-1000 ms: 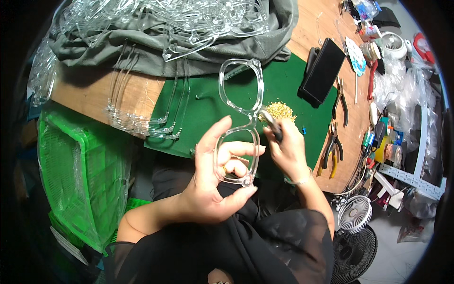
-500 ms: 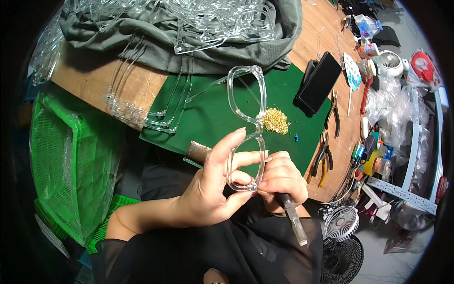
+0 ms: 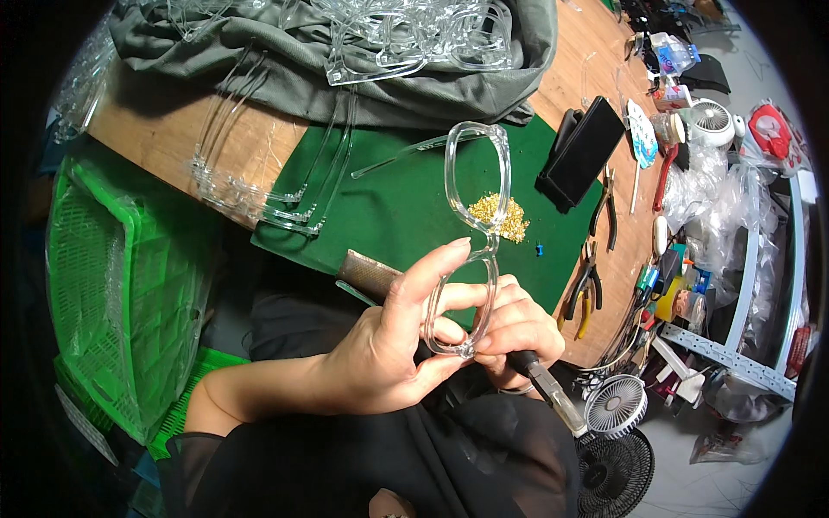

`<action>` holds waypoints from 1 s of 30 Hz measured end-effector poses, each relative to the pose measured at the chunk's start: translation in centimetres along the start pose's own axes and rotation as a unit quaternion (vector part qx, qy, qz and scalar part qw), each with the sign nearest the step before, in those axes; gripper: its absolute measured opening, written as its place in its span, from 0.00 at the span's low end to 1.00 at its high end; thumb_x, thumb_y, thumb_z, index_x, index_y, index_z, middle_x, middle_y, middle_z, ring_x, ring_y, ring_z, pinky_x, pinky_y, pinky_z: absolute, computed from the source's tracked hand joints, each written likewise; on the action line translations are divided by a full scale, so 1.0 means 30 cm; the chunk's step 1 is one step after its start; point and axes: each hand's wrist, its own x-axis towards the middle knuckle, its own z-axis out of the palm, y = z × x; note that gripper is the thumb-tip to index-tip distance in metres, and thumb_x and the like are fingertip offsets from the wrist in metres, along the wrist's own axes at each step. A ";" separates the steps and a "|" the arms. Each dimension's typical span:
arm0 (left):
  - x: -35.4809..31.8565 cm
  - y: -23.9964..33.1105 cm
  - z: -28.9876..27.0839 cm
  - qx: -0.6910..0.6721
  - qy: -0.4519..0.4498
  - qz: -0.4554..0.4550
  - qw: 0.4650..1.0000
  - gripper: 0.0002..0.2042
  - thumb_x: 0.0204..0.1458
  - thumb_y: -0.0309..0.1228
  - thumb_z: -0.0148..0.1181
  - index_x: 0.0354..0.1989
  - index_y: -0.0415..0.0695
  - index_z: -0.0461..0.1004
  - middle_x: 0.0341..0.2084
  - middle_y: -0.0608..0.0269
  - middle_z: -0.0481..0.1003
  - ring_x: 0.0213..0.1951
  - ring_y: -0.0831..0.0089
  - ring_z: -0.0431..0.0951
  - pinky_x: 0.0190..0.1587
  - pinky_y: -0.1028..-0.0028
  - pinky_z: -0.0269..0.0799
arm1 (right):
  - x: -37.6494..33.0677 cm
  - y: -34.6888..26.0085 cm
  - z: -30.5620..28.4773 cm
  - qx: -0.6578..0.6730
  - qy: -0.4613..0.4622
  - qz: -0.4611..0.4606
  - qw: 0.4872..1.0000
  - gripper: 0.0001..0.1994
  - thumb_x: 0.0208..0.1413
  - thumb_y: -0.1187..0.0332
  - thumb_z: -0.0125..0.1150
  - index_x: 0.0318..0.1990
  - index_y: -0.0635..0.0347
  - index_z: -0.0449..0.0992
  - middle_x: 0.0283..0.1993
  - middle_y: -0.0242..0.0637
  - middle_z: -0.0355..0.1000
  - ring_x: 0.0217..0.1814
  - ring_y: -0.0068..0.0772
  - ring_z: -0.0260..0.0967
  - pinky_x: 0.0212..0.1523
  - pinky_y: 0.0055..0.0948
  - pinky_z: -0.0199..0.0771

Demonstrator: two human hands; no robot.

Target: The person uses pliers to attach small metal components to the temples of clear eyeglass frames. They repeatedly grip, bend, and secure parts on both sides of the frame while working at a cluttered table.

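Note:
My left hand (image 3: 389, 350) grips a clear plastic eyeglass frame (image 3: 491, 245) by its near rim, with fingers passing behind and through the lens opening. The frame stands on end, and a clear temple arm (image 3: 401, 157) reaches left from its far end. My right hand (image 3: 522, 330) is closed around a tool with a dark handle and a flat metal end (image 3: 560, 399), which points down to the right. Its thumb and fingertips meet the frame's near corner, where a hinge shows. The tool's other end is hidden in the hand. Beyond the frame lies a pile of tiny gold-coloured pieces (image 3: 515, 223).
A green mat (image 3: 389, 207) covers part of the wooden table. Several clear frames (image 3: 298, 207) stand at the left, with more heaped on grey cloth (image 3: 233, 60). A black phone-like slab (image 3: 583, 154) and pliers (image 3: 587, 285) lie right. Green crates (image 3: 129, 233) stand left.
The eyeglass frame has shifted slightly right in the view, still in my left hand. The tool's metal end has moved a little right and up. Both hands keep their hold.

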 end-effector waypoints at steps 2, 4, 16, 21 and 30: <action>0.007 0.000 0.003 0.001 -0.004 0.009 1.000 0.46 0.43 0.10 0.55 0.63 0.44 0.29 0.52 0.35 0.61 0.42 0.65 0.76 0.43 0.73 0.73 | -0.004 0.000 -0.003 0.007 0.001 0.005 1.000 0.07 0.43 0.71 0.67 0.28 0.58 0.74 0.25 0.31 0.70 0.26 0.30 0.67 0.30 0.28 0.64; 0.007 0.000 0.002 0.003 -0.005 0.012 1.000 0.46 0.43 0.10 0.56 0.63 0.44 0.29 0.52 0.35 0.61 0.42 0.64 0.76 0.43 0.73 0.73 | -0.006 0.002 -0.003 0.014 -0.004 0.013 1.000 0.07 0.43 0.71 0.67 0.28 0.58 0.74 0.25 0.30 0.70 0.26 0.29 0.67 0.31 0.28 0.64; 0.004 -0.017 0.013 0.007 0.015 0.044 0.999 0.42 0.41 0.11 0.59 0.62 0.36 0.37 0.52 0.37 0.63 0.37 0.64 0.79 0.39 0.72 0.75 | -0.001 -0.011 -0.022 0.004 -0.053 0.036 0.998 0.08 0.44 0.69 0.67 0.31 0.57 0.73 0.28 0.29 0.71 0.30 0.30 0.70 0.32 0.29 0.64; 0.000 -0.018 0.009 -0.022 0.007 0.045 0.999 0.42 0.41 0.10 0.57 0.62 0.37 0.36 0.53 0.37 0.62 0.42 0.61 0.76 0.39 0.72 0.74 | -0.013 -0.010 -0.023 0.019 -0.050 0.044 0.998 0.10 0.46 0.67 0.66 0.32 0.57 0.72 0.29 0.31 0.71 0.31 0.33 0.70 0.34 0.31 0.65; -0.001 0.005 0.006 0.052 0.011 0.046 0.998 0.48 0.40 0.14 0.59 0.62 0.41 0.27 0.47 0.41 0.65 0.36 0.74 0.72 0.42 0.77 0.67 | -0.037 -0.073 -0.121 -0.277 -0.139 0.097 0.946 0.11 0.42 0.70 0.63 0.33 0.62 0.69 0.33 0.39 0.70 0.36 0.41 0.68 0.40 0.36 0.67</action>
